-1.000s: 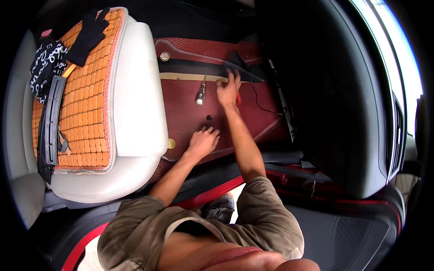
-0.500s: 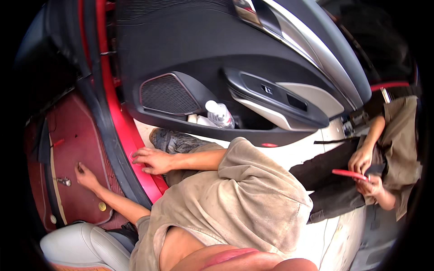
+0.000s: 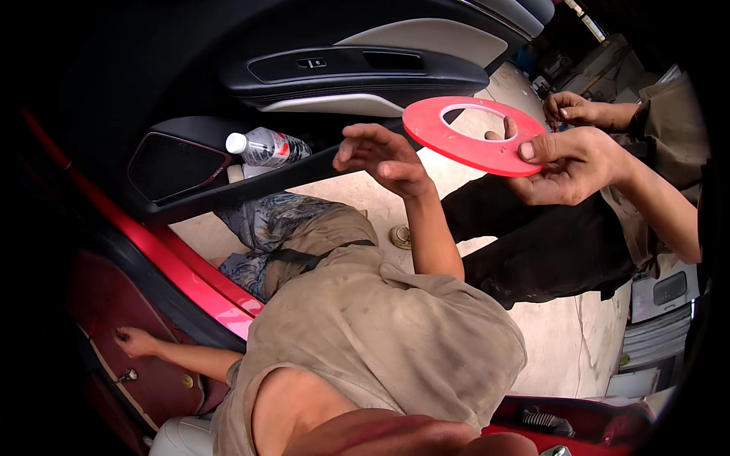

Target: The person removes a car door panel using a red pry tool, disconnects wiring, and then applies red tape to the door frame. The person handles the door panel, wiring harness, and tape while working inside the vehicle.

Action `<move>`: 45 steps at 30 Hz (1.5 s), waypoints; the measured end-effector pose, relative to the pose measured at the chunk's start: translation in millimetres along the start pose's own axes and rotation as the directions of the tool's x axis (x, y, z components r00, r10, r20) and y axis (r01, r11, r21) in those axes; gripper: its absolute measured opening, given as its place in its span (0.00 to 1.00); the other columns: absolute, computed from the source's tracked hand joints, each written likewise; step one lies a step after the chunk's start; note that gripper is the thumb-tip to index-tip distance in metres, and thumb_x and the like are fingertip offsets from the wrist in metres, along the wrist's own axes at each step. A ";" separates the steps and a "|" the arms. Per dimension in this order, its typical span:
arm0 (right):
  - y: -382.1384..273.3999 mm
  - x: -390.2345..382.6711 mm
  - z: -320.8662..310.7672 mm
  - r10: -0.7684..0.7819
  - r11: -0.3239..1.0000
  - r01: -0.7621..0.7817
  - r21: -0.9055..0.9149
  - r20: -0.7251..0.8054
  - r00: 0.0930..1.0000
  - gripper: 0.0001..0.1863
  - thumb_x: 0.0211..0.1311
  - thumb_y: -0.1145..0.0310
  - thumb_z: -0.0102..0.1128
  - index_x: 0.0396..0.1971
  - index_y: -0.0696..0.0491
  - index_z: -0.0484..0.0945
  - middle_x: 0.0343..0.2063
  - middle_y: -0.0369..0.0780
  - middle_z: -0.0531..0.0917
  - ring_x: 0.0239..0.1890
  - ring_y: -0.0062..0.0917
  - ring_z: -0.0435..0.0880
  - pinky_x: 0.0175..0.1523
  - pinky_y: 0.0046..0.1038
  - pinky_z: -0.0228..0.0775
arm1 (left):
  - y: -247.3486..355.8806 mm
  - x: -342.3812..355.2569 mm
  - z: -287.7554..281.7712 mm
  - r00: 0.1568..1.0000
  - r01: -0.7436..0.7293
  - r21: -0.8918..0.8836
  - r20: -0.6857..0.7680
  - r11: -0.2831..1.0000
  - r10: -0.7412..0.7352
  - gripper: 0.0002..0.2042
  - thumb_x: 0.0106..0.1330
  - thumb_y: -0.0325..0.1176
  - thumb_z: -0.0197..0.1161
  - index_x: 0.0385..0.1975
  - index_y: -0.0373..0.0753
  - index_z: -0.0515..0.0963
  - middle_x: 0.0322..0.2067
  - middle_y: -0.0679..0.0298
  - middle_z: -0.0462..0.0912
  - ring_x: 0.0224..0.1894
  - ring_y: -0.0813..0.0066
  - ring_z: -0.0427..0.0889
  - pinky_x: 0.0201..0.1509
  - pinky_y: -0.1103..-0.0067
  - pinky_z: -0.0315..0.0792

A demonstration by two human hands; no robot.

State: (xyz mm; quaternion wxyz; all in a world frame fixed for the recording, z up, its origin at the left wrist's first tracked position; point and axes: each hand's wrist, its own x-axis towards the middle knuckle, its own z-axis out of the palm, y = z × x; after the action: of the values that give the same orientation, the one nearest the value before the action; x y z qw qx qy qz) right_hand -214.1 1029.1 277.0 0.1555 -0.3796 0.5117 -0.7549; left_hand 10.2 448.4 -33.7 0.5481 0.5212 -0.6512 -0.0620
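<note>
My right hand (image 3: 384, 161) is raised in front of the door panel, open and empty, with the thumb apart from the bent fingers. Just to its right a co-worker's hand (image 3: 570, 163) holds out a flat, narrow roll of red tape (image 3: 426, 131) with a pale core. A small gap separates my fingers from the roll. Over at the left, my left hand (image 3: 137, 342) is low over the dark red floor mat (image 3: 114, 304) inside the car, its fingers curled together. Whatever is in those fingers is too small and dark to make out.
A clear bottle with a white cap (image 3: 268, 147) lies in the pocket of the open car door (image 3: 304, 171). The red door sill (image 3: 205, 277) runs below it. The co-worker's other hand (image 3: 570, 110) and dark trousers (image 3: 547, 243) are at the right. A grey seat (image 3: 179, 437) is at lower left.
My right hand has left the red sill and risen to the right, opening. The co-worker has brought the tape roll up toward it. My view has turned right; the left hand's fingers look more curled.
</note>
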 end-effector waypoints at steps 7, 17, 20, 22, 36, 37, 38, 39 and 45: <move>-35.8 -57.1 -9.0 -0.280 0.923 0.351 0.157 -0.353 0.893 0.42 0.56 0.58 0.66 0.67 0.53 0.55 0.59 0.56 0.67 0.58 0.48 0.73 0.57 0.47 0.72 | 11.2 6.8 14.4 0.987 -0.161 0.121 0.004 0.980 0.162 0.12 0.62 0.39 0.59 0.40 0.45 0.85 0.33 0.60 0.86 0.33 0.59 0.85 0.35 0.65 0.77; -11.6 -34.4 -54.8 -0.197 0.932 0.261 0.250 -0.254 0.947 0.27 0.59 0.75 0.62 0.58 0.52 0.65 0.47 0.52 0.78 0.50 0.43 0.82 0.53 0.41 0.80 | 15.8 1.3 16.6 0.935 -0.348 0.086 -0.034 0.933 0.352 0.10 0.60 0.39 0.61 0.38 0.49 0.85 0.29 0.63 0.85 0.28 0.61 0.83 0.31 0.65 0.76; 17.9 -13.4 -42.6 -0.019 0.962 0.039 0.272 -0.078 0.997 0.26 0.56 0.78 0.64 0.55 0.55 0.67 0.38 0.48 0.79 0.45 0.40 0.84 0.50 0.40 0.80 | 27.4 9.9 9.2 0.902 -0.427 0.040 -0.050 0.904 0.428 0.09 0.60 0.36 0.62 0.38 0.48 0.85 0.29 0.62 0.85 0.26 0.62 0.82 0.29 0.67 0.75; 34.9 -0.7 -23.1 0.154 0.983 -0.149 0.106 -0.038 0.987 0.26 0.52 0.79 0.68 0.52 0.55 0.69 0.33 0.43 0.80 0.42 0.32 0.84 0.48 0.34 0.79 | 57.7 6.5 2.7 0.897 -0.438 -0.050 -0.091 0.898 0.432 0.09 0.60 0.32 0.63 0.38 0.46 0.85 0.29 0.62 0.85 0.25 0.64 0.81 0.28 0.70 0.74; 131.4 62.6 81.5 -0.158 0.938 0.190 -0.291 0.130 0.979 0.23 0.46 0.84 0.70 0.45 0.61 0.76 0.31 0.38 0.79 0.31 0.18 0.78 0.39 0.21 0.74 | 335.4 -112.1 -235.9 0.634 0.486 -0.794 0.608 0.366 0.477 0.32 0.64 0.51 0.63 0.54 0.25 0.72 0.46 0.50 0.82 0.49 0.62 0.80 0.56 0.70 0.72; 132.4 64.8 84.1 -0.237 0.902 0.286 -0.323 0.184 0.954 0.23 0.47 0.85 0.70 0.45 0.62 0.75 0.31 0.38 0.78 0.30 0.18 0.77 0.39 0.20 0.73 | 330.8 -120.6 -241.9 0.603 0.460 -0.781 0.624 0.423 0.496 0.31 0.63 0.49 0.65 0.54 0.25 0.72 0.46 0.50 0.81 0.50 0.59 0.80 0.58 0.67 0.71; 129.3 69.5 88.8 -0.307 0.873 0.374 -0.312 0.245 0.920 0.22 0.45 0.85 0.71 0.44 0.61 0.77 0.27 0.37 0.78 0.28 0.18 0.75 0.36 0.20 0.72 | 324.2 -125.5 -246.8 0.612 0.468 -0.764 0.642 0.444 0.462 0.28 0.64 0.45 0.66 0.53 0.26 0.73 0.46 0.49 0.81 0.50 0.58 0.81 0.57 0.67 0.71; 126.4 71.3 95.7 -0.356 0.847 0.431 -0.311 0.271 0.895 0.21 0.44 0.85 0.72 0.42 0.60 0.78 0.28 0.37 0.78 0.29 0.19 0.77 0.36 0.20 0.72 | 320.9 -125.7 -252.6 0.602 0.490 -0.749 0.661 0.445 0.449 0.28 0.64 0.44 0.65 0.54 0.26 0.73 0.46 0.48 0.81 0.50 0.58 0.81 0.57 0.67 0.71; 125.2 82.3 110.9 -0.340 0.890 0.429 -0.155 0.402 0.850 0.23 0.43 0.84 0.73 0.44 0.61 0.78 0.33 0.40 0.79 0.36 0.21 0.78 0.41 0.23 0.73 | 330.6 -135.3 -274.3 0.610 0.653 -0.708 0.702 0.269 0.366 0.29 0.64 0.45 0.65 0.54 0.25 0.72 0.45 0.47 0.81 0.50 0.59 0.81 0.57 0.67 0.72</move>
State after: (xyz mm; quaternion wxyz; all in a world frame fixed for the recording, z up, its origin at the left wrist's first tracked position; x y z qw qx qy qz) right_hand -206.8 851.6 220.4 0.0456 -0.6237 0.4738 -0.6200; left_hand 2.2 832.5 201.4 0.3927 0.0669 -0.5798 -0.7107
